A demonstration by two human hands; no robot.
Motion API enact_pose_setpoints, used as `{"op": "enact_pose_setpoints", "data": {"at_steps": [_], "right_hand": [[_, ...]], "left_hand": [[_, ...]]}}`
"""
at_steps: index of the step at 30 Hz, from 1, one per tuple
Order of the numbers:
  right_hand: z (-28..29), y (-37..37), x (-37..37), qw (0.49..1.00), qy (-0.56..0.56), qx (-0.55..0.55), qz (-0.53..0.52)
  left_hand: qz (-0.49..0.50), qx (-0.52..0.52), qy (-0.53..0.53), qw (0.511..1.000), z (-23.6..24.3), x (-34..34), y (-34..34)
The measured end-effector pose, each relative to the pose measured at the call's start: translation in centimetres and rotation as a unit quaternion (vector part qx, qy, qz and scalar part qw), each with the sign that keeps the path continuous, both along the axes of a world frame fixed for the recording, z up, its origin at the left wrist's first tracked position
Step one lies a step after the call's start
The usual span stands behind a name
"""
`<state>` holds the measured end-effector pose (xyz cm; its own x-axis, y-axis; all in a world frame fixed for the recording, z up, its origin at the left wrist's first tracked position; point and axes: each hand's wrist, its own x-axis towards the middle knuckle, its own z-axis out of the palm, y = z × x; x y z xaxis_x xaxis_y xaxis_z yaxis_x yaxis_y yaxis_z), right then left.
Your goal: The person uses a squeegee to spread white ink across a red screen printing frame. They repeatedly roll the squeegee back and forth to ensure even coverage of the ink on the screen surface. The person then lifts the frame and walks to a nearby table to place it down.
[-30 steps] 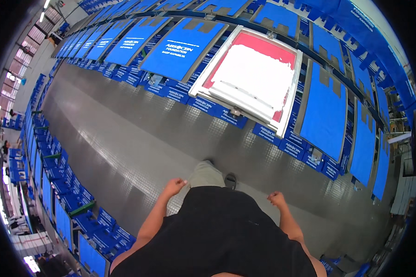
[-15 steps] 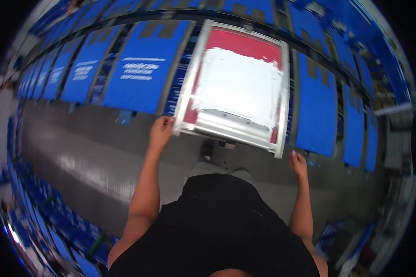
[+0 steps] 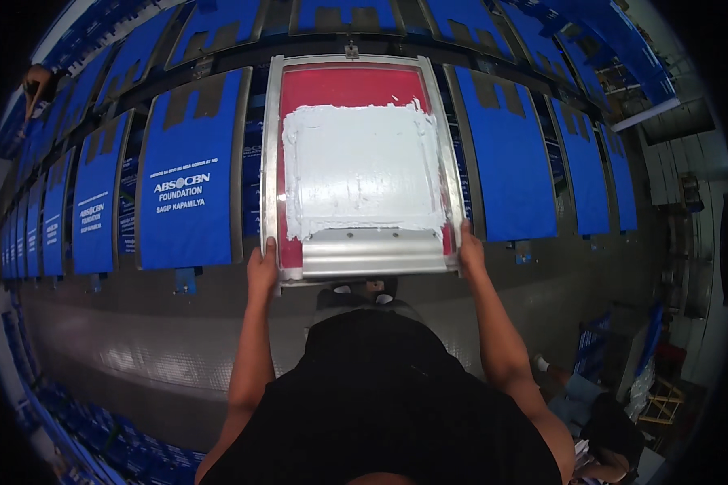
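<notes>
A screen-printing frame (image 3: 272,162) with silver metal rails lies in front of me over the row of print boards. Its red screen (image 3: 348,78) carries a broad layer of thick white ink (image 3: 364,166). Across the near end of the screen rests a wide metal squeegee (image 3: 372,257), touched by neither hand. My left hand (image 3: 262,269) is closed round the near left corner of the frame. On the other side, my right hand (image 3: 471,252) grips the near right rail. Parts of the fingers on both hands are hidden by the frame.
Blue printed fabric pieces lie on boards to the left (image 3: 188,162) and right (image 3: 505,153), with another row behind. A grey floor (image 3: 170,323) runs along the near side. One person (image 3: 36,85) is at the far left, another (image 3: 598,416) at the lower right.
My right hand, apart from the frame before, now holds its right rail. The frame appears further left and straighter in view, and the head view has turned.
</notes>
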<state>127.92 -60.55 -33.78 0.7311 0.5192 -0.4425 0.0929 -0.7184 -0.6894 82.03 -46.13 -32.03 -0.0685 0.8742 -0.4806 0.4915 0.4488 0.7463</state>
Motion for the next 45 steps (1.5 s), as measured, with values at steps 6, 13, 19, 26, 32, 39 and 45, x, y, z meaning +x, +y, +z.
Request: {"op": "enact_pose_setpoints", "data": {"at_steps": [6, 13, 19, 26, 32, 39, 45], "right_hand": [[7.2, -1.2, -3.0, 0.973, 0.067, 0.128, -0.179], [13.5, -15.4, 6.2, 0.972, -0.012, 0.132, -0.196], [17.8, -23.3, 3.0, 0.939, -0.053, 0.168, -0.294], [17.7, -27.6, 3.4, 0.922, -0.06, 0.147, -0.354], [14.5, -28.2, 9.4, 0.927, -0.065, 0.139, -0.343], [7.6, -31.8, 22.8, 0.941, -0.063, 0.191, -0.273], [4.8, -29.2, 30.9, 0.98, -0.008, 0.141, -0.143]], "left_hand": [[-0.007, 0.026, -0.034, 0.999, 3.7, 1.3, -3.7], [-0.165, 0.061, -0.264, 0.948, 5.1, 12.1, -3.7], [-0.273, 0.063, -0.32, 0.905, 8.2, 16.5, -3.3], [-0.325, 0.052, -0.305, 0.894, 7.5, 21.4, -5.0], [-0.283, 0.056, -0.271, 0.918, 7.5, 25.4, -7.6], [-0.196, 0.105, -0.205, 0.953, 6.9, 30.7, -14.9], [-0.033, 0.153, -0.173, 0.972, 1.3, 35.3, -21.6]]}}
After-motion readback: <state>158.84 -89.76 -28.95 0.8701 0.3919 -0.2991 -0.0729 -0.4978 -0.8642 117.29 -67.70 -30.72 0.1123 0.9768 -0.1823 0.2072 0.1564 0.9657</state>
